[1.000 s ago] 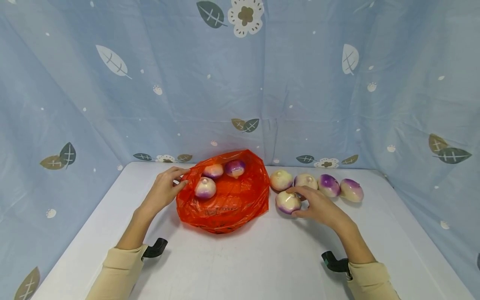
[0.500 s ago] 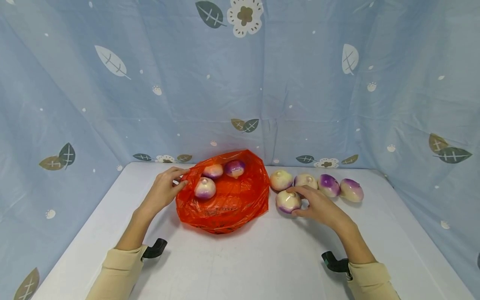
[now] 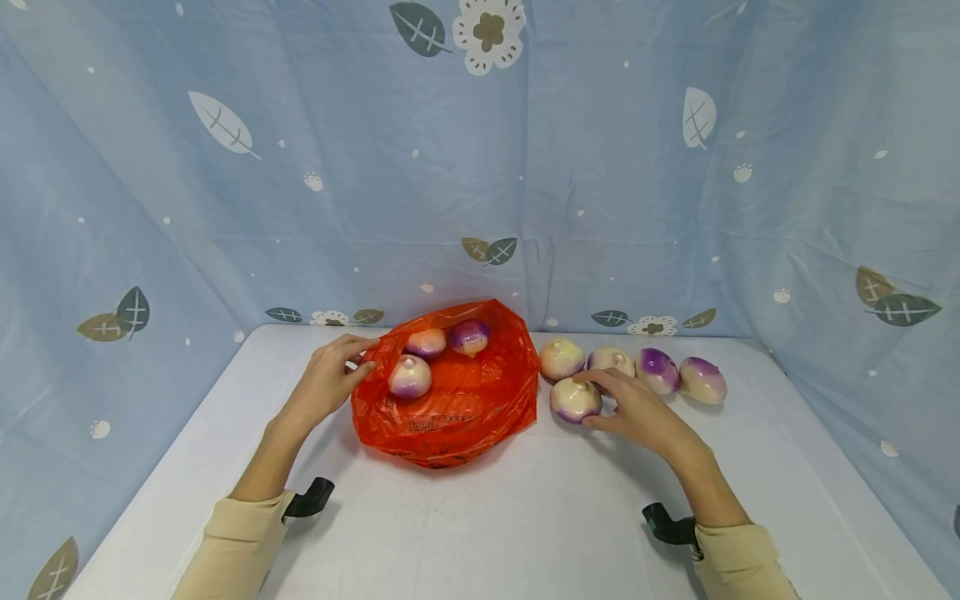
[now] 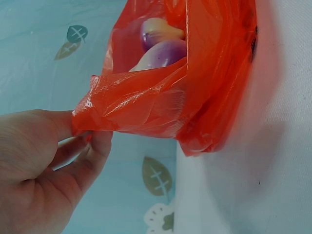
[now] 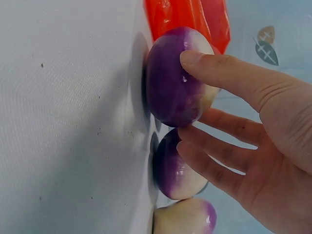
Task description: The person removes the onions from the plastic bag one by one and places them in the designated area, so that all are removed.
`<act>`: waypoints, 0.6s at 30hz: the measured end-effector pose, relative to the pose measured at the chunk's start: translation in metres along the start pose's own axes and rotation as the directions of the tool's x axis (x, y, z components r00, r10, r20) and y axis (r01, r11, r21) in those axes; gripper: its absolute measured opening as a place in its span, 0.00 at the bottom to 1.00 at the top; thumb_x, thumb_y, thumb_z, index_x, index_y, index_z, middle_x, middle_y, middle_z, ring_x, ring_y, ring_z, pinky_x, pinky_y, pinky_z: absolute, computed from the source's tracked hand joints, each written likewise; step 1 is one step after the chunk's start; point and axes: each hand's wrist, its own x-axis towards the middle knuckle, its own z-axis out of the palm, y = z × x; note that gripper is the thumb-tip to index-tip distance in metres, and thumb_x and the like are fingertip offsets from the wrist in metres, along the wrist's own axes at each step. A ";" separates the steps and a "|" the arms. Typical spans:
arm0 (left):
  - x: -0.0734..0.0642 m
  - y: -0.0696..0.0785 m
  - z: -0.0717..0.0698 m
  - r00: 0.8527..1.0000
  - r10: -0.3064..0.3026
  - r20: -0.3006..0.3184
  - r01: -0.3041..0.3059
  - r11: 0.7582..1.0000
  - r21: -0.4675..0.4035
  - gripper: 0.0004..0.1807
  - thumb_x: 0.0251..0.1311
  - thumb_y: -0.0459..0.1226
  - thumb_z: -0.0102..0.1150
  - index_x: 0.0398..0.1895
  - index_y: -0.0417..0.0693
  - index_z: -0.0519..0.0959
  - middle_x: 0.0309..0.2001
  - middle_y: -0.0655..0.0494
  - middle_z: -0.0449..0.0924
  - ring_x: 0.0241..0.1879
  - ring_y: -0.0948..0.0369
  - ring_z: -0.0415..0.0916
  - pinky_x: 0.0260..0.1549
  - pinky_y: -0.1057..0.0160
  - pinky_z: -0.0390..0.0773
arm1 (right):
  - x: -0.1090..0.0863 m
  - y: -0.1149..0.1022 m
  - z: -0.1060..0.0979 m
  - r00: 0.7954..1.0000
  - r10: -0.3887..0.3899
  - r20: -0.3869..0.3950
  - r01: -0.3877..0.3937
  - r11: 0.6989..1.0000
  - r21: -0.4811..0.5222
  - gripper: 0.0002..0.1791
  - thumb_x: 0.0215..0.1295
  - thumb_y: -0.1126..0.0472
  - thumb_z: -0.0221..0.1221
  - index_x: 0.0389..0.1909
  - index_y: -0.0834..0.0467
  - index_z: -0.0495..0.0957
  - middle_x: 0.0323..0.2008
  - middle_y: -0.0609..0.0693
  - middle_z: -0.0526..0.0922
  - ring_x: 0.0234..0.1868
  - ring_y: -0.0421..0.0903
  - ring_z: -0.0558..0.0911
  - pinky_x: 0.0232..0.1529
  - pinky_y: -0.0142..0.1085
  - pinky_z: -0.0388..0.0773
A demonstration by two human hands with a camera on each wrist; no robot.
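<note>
My left hand point(image 3: 324, 379) pinches the left rim of a red plastic bag point(image 3: 480, 400), thumb and fingers on either side of the film in the left wrist view. Inside the open bag lie three purple-and-white turnips, one turnip point(image 3: 410, 377) nearest that hand. Just right of the bag, my right hand point(image 3: 637, 410) grips another turnip point(image 3: 576, 401) between thumb and fingers. Its purple side point(image 5: 170, 78) faces the right wrist camera, close to the white tabletop. Behind it stands a row of several more turnips, a pale turnip point(image 3: 562, 360) at its left end.
The white table point(image 3: 480, 533) ends at the back against a blue curtain point(image 3: 375, 183) printed with leaves and flowers. At the right end of the row sits a turnip point(image 3: 703, 382). Black wrist-camera mounts point(image 3: 311, 497) stick out from both sleeves.
The right hand and its turnip have shifted very slightly toward the back of the table. The left hand and the bag stay in place.
</note>
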 end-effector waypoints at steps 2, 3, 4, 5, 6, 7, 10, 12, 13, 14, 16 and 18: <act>0.000 0.000 0.000 1.000 0.000 0.001 0.000 1.000 0.000 0.20 0.60 0.30 0.63 0.57 0.39 0.79 0.51 0.41 0.81 0.40 0.50 0.83 0.37 0.52 0.87 | 0.000 0.000 0.000 1.000 -0.005 0.002 0.005 1.000 0.004 0.33 0.50 0.60 0.74 0.59 0.54 0.75 0.52 0.50 0.81 0.54 0.50 0.80 0.56 0.48 0.80; 0.000 -0.001 0.000 1.000 0.000 0.001 0.000 1.000 0.000 0.20 0.60 0.30 0.63 0.57 0.39 0.79 0.51 0.41 0.81 0.40 0.50 0.83 0.37 0.52 0.87 | -0.001 0.000 -0.001 1.000 -0.008 0.003 0.008 1.000 0.008 0.32 0.50 0.60 0.74 0.59 0.54 0.75 0.53 0.50 0.81 0.54 0.50 0.81 0.56 0.48 0.80; 0.000 -0.001 0.000 1.000 -0.001 0.001 0.001 1.000 0.000 0.20 0.60 0.30 0.63 0.57 0.39 0.79 0.51 0.41 0.81 0.40 0.50 0.83 0.37 0.52 0.87 | -0.001 0.000 -0.001 1.000 -0.012 0.002 0.012 1.000 0.009 0.32 0.50 0.61 0.74 0.59 0.55 0.75 0.53 0.51 0.81 0.54 0.51 0.81 0.56 0.48 0.80; 0.000 -0.001 0.000 1.000 0.000 0.001 0.000 1.000 0.001 0.20 0.60 0.30 0.63 0.57 0.39 0.79 0.51 0.41 0.81 0.40 0.50 0.83 0.37 0.52 0.87 | -0.001 0.000 -0.001 1.000 -0.014 0.002 0.014 1.000 0.011 0.32 0.50 0.61 0.74 0.59 0.55 0.75 0.53 0.51 0.81 0.55 0.51 0.81 0.56 0.48 0.80; 0.000 -0.001 0.000 1.000 0.000 0.001 0.000 1.000 0.001 0.20 0.61 0.30 0.63 0.57 0.39 0.79 0.51 0.41 0.81 0.40 0.50 0.83 0.37 0.52 0.87 | -0.002 0.000 -0.001 1.000 -0.016 -0.001 0.016 1.000 0.015 0.32 0.50 0.62 0.74 0.59 0.56 0.75 0.53 0.52 0.81 0.55 0.52 0.81 0.56 0.49 0.80; 0.000 -0.001 0.000 1.000 0.001 0.001 -0.001 1.000 0.001 0.20 0.61 0.30 0.63 0.57 0.39 0.79 0.51 0.41 0.82 0.40 0.50 0.83 0.37 0.52 0.87 | -0.002 0.000 -0.002 1.000 -0.018 -0.004 0.018 1.000 0.016 0.32 0.50 0.62 0.74 0.59 0.56 0.75 0.54 0.53 0.81 0.55 0.53 0.81 0.55 0.49 0.80; 0.000 -0.001 0.000 1.000 0.002 0.001 -0.002 1.000 0.000 0.20 0.60 0.30 0.63 0.57 0.39 0.80 0.51 0.42 0.82 0.40 0.51 0.83 0.37 0.52 0.87 | -0.002 -0.001 -0.003 1.000 -0.022 -0.016 0.023 0.999 0.026 0.33 0.50 0.63 0.74 0.59 0.57 0.75 0.54 0.55 0.80 0.55 0.54 0.81 0.54 0.50 0.81; 0.000 -0.001 0.000 1.000 0.004 0.000 -0.004 1.000 0.001 0.20 0.60 0.30 0.63 0.57 0.39 0.79 0.51 0.42 0.82 0.40 0.51 0.83 0.37 0.52 0.87 | -0.003 -0.001 -0.004 0.999 -0.029 -0.023 0.029 0.999 0.026 0.32 0.50 0.63 0.74 0.58 0.58 0.75 0.53 0.56 0.80 0.54 0.55 0.81 0.53 0.50 0.81; 0.000 -0.001 0.000 1.000 0.004 -0.001 -0.004 1.000 0.001 0.20 0.60 0.30 0.63 0.57 0.39 0.79 0.51 0.42 0.82 0.40 0.51 0.83 0.37 0.52 0.87 | -0.003 -0.001 -0.004 0.999 -0.029 -0.026 0.030 0.999 0.025 0.32 0.50 0.63 0.74 0.58 0.58 0.75 0.53 0.56 0.80 0.53 0.56 0.81 0.52 0.50 0.82; 0.000 -0.001 0.000 1.000 0.004 -0.002 -0.004 1.000 0.001 0.20 0.60 0.30 0.63 0.57 0.39 0.79 0.51 0.42 0.82 0.40 0.50 0.83 0.37 0.52 0.87 | -0.002 -0.001 -0.005 0.999 -0.031 -0.028 0.032 0.999 0.026 0.32 0.50 0.63 0.74 0.58 0.58 0.75 0.53 0.57 0.80 0.53 0.56 0.82 0.51 0.50 0.82; 0.000 -0.001 0.000 1.000 0.005 -0.002 -0.005 1.000 0.003 0.20 0.60 0.30 0.63 0.57 0.39 0.79 0.51 0.42 0.82 0.40 0.50 0.83 0.37 0.52 0.87 | -0.002 -0.001 -0.006 0.999 -0.033 -0.031 0.033 0.999 0.020 0.32 0.50 0.63 0.73 0.59 0.59 0.75 0.53 0.57 0.80 0.53 0.57 0.82 0.49 0.50 0.83; 0.000 -0.001 0.000 1.000 0.004 -0.001 -0.004 1.000 0.002 0.20 0.60 0.30 0.63 0.57 0.39 0.79 0.51 0.42 0.81 0.40 0.50 0.83 0.37 0.52 0.87 | -0.002 -0.001 -0.007 0.999 -0.029 -0.032 0.030 0.999 0.015 0.32 0.51 0.63 0.73 0.59 0.58 0.75 0.52 0.57 0.79 0.52 0.57 0.82 0.47 0.49 0.84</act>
